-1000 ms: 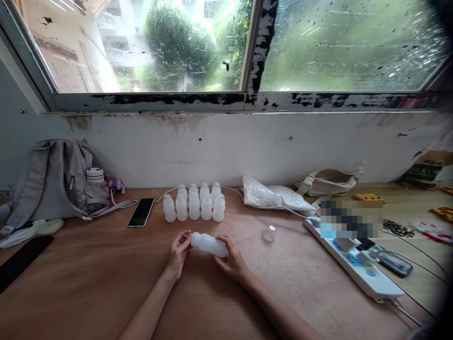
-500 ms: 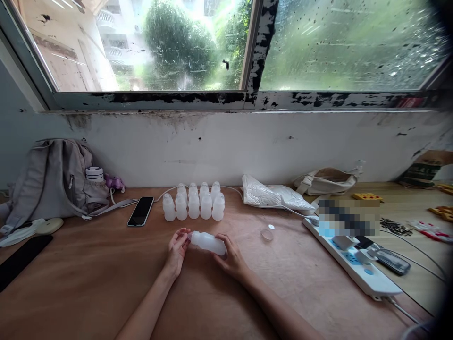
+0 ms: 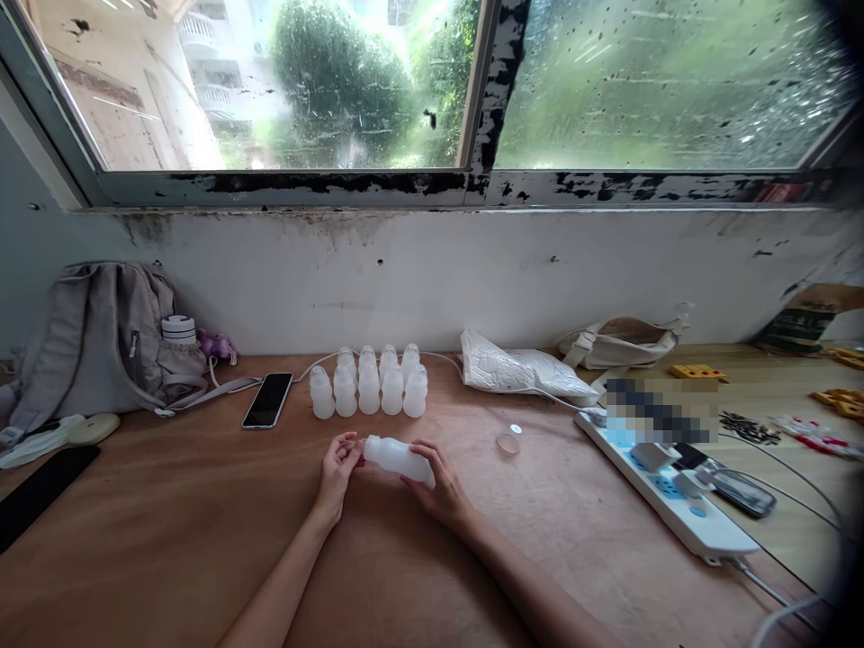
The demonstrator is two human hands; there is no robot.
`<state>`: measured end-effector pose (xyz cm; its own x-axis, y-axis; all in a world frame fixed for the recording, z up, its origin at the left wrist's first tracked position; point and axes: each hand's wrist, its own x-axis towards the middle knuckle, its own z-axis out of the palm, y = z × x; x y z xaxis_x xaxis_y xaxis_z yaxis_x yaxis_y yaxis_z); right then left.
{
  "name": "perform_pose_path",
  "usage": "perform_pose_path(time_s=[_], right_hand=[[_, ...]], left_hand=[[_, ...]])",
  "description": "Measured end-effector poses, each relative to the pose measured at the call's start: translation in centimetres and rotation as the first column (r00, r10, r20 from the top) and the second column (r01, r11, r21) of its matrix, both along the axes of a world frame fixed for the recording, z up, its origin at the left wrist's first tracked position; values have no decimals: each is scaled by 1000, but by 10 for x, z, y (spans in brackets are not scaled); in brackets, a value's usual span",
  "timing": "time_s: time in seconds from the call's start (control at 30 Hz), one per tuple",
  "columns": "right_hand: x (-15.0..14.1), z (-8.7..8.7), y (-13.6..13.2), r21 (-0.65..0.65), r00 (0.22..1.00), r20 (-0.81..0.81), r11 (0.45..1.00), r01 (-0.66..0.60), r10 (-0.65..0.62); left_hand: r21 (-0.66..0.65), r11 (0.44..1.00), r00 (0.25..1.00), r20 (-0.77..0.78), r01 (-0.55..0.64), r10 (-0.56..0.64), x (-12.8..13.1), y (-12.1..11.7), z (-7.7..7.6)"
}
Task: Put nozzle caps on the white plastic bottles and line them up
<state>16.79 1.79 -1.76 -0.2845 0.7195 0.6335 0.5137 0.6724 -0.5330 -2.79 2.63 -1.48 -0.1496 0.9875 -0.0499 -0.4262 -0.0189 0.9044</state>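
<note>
A frosted white plastic bottle (image 3: 390,455) lies tilted in the air just above the table, its neck toward the left. My right hand (image 3: 440,484) wraps around its base end. At the mouth, my left hand (image 3: 338,472) has its fingertips pinched together; whatever small piece they hold is too hidden to make out. Behind my hands, several similar frosted bottles (image 3: 368,391) stand upright in two rows. Right of my right hand, a clear round cap (image 3: 508,444) and a small white disc (image 3: 516,430) lie on the table.
A phone (image 3: 268,400) and a grey backpack (image 3: 112,337) are on the left. Toward the right lie a white plastic packet (image 3: 519,367), a beige bag (image 3: 625,345) and a power strip (image 3: 715,531) with plugs and cables. The wall and window close off the back.
My left fingers have shifted slightly at the bottle's mouth, showing more of its neck. My right hand keeps its hold on the bottle. The camera view has moved a little.
</note>
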Motion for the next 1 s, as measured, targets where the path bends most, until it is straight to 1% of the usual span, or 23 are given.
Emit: perform_pose_path(time_s=[0.1, 0.2, 0.27, 0.37, 0.43, 0.47, 0.5, 0.53, 0.57, 0.6, 0.63, 0.67, 0.73, 0.77, 0.8, 0.83, 0.87, 0.9, 0.93, 0.97, 1.0], right_hand=[[1, 1, 0, -3, 1000, 9, 1000, -2, 2], [0, 2, 1, -6, 1000, 5, 1000, 7, -7], [-1, 2, 0, 19, 1000, 8, 1000, 5, -5], [-2, 4, -2, 33, 1000, 11, 999, -11, 11], [-2, 6, -5, -27, 1000, -2, 1000, -16, 16], [-2, 7, -5, -88, 1000, -17, 996, -12, 11], [-2, 9, -6, -173, 999, -42, 985, -11, 4], [-2, 11, -6, -283, 997, -79, 959, -16, -6], [-3, 13, -7, -413, 991, -131, 910, -37, -19], [-3, 14, -6, -546, 980, -197, 834, -79, -36], [-4, 16, -6, -660, 961, -271, 738, -143, -56], [-5, 17, -5, -743, 936, -343, 633, -219, -79], [-7, 17, -3, -832, 890, -443, 421, -362, -110], [-8, 16, -3, -847, 876, -469, 340, -409, -116], [-10, 16, -2, -854, 869, -479, 291, -430, -123], [-11, 15, -2, -860, 871, -473, 282, -425, -130], [-12, 14, -3, -863, 883, -450, 321, -390, -135], [-13, 14, -4, -850, 900, -414, 411, -329, -134], [-13, 14, -6, -808, 922, -367, 532, -251, -123], [-14, 14, -8, -738, 946, -309, 652, -172, -100], [-14, 15, -11, -648, 967, -244, 754, -109, -71]], left_hand=[[23, 999, 999, -17, 39, -39, 1, -2, 5], [44, 996, 996, 36, 76, -77, 3, -4, 9], [18, 996, 995, 60, 83, -84, 4, -5, 9], [-29, 997, 997, 34, 71, -70, 4, -5, 7], [-30, 997, 997, 40, 74, -73, 4, -5, 6], [-25, 996, 995, 54, 83, -81, 4, -6, 6], [-15, 996, 993, 69, 93, -92, 3, -6, 7], [-3, 994, 991, 81, 105, -104, 4, -6, 9], [10, 993, 989, 89, 116, -117, 4, -7, 10], [23, 992, 987, 95, 126, -128, 4, -7, 11], [32, 991, 986, 100, 133, -136, 5, -8, 13], [38, 990, 984, 105, 139, -142, 5, -8, 13], [35, 990, 983, 116, 139, -142, 6, -9, 14], [33, 991, 983, 122, 131, -134, 7, -9, 14], [34, 993, 984, 131, 117, -121, 7, -9, 13], [36, 994, 983, 145, 104, -108, 8, -9, 13], [31, 995, 981, 166, 97, -100, 8, -9, 12], [14, 995, 976, 195, 96, -97, 9, -9, 12], [-14, 995, 969, 229, 102, -97, 9, -10, 12], [-49, 992, 959, 266, 114, -97, 10, -10, 12], [-86, 988, 949, 301, 125, -94, 10, -10, 12]])
